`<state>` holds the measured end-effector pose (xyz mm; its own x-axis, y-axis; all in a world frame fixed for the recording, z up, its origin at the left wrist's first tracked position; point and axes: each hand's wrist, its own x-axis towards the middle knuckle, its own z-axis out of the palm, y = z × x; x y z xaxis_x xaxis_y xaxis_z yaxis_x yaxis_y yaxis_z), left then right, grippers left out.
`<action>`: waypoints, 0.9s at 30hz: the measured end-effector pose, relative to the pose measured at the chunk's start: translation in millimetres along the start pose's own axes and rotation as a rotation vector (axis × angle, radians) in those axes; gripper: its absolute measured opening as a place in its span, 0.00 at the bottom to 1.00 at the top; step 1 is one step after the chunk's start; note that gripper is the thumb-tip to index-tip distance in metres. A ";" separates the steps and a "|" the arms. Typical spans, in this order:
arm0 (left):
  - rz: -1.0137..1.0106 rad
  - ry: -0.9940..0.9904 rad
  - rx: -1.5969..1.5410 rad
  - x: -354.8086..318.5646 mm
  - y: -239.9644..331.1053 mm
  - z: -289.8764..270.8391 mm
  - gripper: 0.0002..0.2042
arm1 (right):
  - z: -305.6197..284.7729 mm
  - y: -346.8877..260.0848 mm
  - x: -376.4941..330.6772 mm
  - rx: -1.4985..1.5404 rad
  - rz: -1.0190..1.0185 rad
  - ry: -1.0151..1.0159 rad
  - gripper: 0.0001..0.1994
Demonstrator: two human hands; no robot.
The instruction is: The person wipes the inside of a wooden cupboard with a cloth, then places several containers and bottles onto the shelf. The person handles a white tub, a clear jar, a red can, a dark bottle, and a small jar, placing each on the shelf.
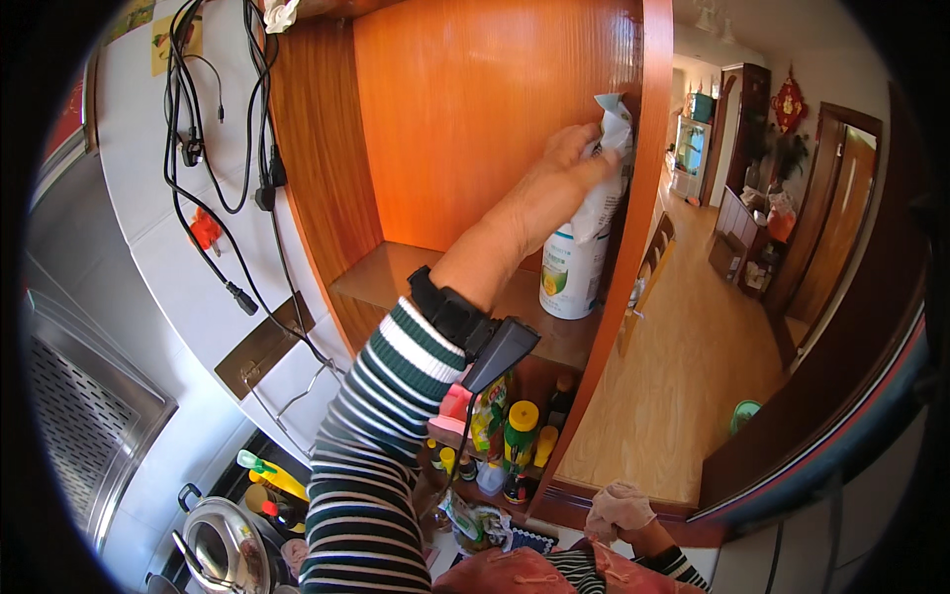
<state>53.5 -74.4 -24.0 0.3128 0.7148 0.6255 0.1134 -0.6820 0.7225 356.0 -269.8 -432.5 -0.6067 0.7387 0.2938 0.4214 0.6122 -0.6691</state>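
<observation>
My left hand (579, 168) reaches up into an orange-brown wooden cabinet, its fingers closed on a soft white packet (600, 210). Directly below the packet, a white cylindrical canister (572, 277) with a green and yellow picture stands upright on the shelf. How far the packet rests on the canister I cannot tell. A black strap with a small black device (500, 353) sits on my left wrist. Low at the right, near my body, my right hand (645, 535) is closed around a crumpled pale pink cloth (619, 507).
Black cables (183, 148) hang on the tiled wall at left. Several bottles, one with a yellow cap (522, 416), fill the lower shelf. A lidded metal pot (228, 544) stands at lower left. The cabinet's side panel (633, 247) borders a wood-floored room (683, 346).
</observation>
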 end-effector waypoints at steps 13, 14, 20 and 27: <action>0.187 0.146 -0.083 -6.5 -36.3 27.2 0.26 | 15.0 6.9 7.3 -0.040 -0.058 0.010 0.13; 0.181 0.139 -0.091 -6.0 -38.0 27.5 0.27 | 15.7 7.3 6.7 -0.042 -0.058 0.012 0.13; 0.193 0.278 -0.221 -11.2 -32.0 23.4 0.32 | 15.5 6.0 5.6 -0.105 -0.093 0.029 0.13; 0.060 0.415 -0.128 -97.3 -18.6 -1.7 0.22 | 9.0 -5.7 -1.3 0.028 -0.016 -0.033 0.12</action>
<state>19.3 -130.9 -97.8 -0.0931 0.6944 0.7135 -0.0198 -0.7178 0.6960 348.3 -276.9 -435.2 -0.6350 0.7190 0.2824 0.3925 0.6152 -0.6837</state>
